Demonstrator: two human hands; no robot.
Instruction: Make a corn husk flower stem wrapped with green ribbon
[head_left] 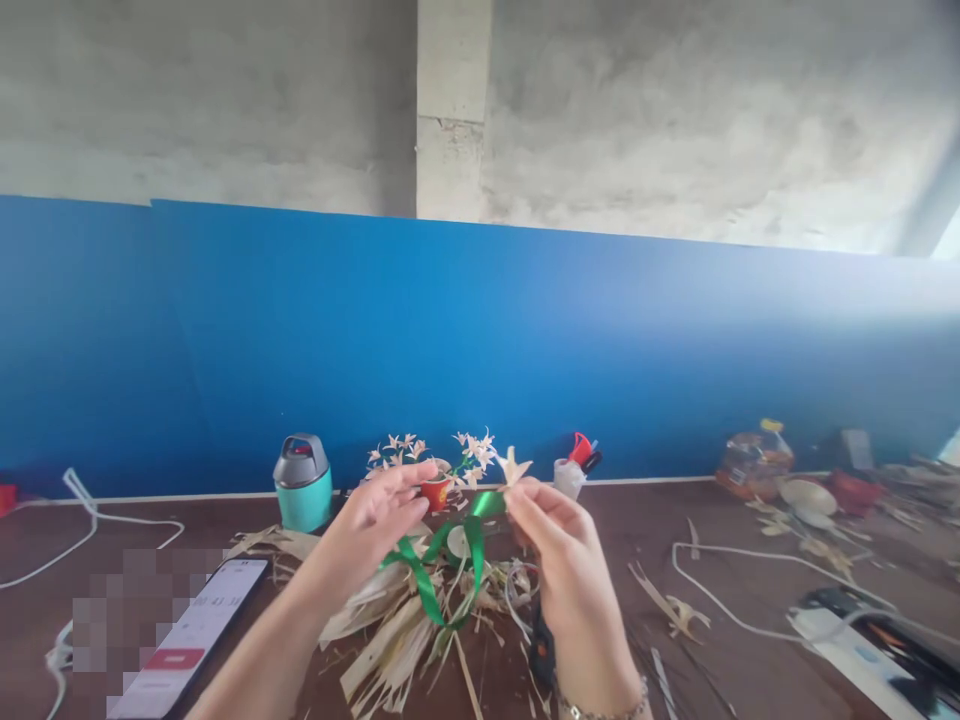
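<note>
In the head view, my right hand (555, 540) pinches a small pale husk flower (512, 467) by its base, petals pointing up. A loose green ribbon (475, 545) hangs in loops from near those fingertips. To the left, my left hand (379, 512) is raised with its fingers extended, holding nothing that I can see. Beneath both hands lies a pile of dry corn husk strips (386, 640). Behind them stands a small red pot (435, 494), with similar pale flowers (476, 455) around it, partly covered by my left hand.
A turquoise container with a grey lid (304, 495) stands behind left, near a phone (199, 640). A white cup (568, 480) holds red and black items. White cords (750, 615), husk scraps (675, 610) and a plastic jug (754, 462) lie right. A blue panel (480, 340) borders the table.
</note>
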